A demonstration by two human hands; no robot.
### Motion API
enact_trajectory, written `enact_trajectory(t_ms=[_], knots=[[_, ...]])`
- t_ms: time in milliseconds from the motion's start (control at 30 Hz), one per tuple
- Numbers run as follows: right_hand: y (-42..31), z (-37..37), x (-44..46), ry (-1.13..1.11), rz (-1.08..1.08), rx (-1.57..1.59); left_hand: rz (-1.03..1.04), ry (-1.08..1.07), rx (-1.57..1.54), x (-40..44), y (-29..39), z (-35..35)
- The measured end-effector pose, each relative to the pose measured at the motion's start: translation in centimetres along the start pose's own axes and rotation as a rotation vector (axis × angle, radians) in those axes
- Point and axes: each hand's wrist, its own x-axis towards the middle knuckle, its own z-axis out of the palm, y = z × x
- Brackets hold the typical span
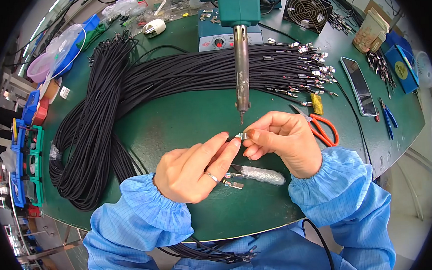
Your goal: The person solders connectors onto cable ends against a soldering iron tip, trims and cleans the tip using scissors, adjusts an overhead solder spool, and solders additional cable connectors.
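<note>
My left hand (193, 168), wearing a ring, pinches the end of a black cable between its fingers. At that end is a small metal connector (241, 135), gripped by the thumb and fingertips of my right hand (287, 143). Just above the connector, without touching it, points the tip of a soldering iron (242, 70) mounted vertically on a green holder. Below my hands, a tool with a handle wrapped in clear plastic (263, 175) lies on the green table (195, 114). Beside it, partly under my left hand, rests another metal connector end (234, 185).
A large looped bundle of black cables (91, 127) covers the left and back. Orange-handled scissors (323, 129), a phone (359, 86) and blue pliers (389, 120) lie to the right. Behind stand a soldering station (230, 40) and a fan (307, 9). Cable ends (232, 255) lie across my lap.
</note>
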Motion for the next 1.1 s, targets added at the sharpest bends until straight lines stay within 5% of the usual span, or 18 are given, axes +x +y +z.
enact_trajectory(t_ms=[533, 1100], knots=[[0.31, 0.1, -0.07, 0.014, -0.051, -0.027, -0.011, 0.011, 0.056, 0.13, 0.45, 0.32], [0.26, -0.04, -0.01, 0.038, 0.123, 0.177, -0.089, -0.006, 0.015, 0.22, 0.76, 0.42]])
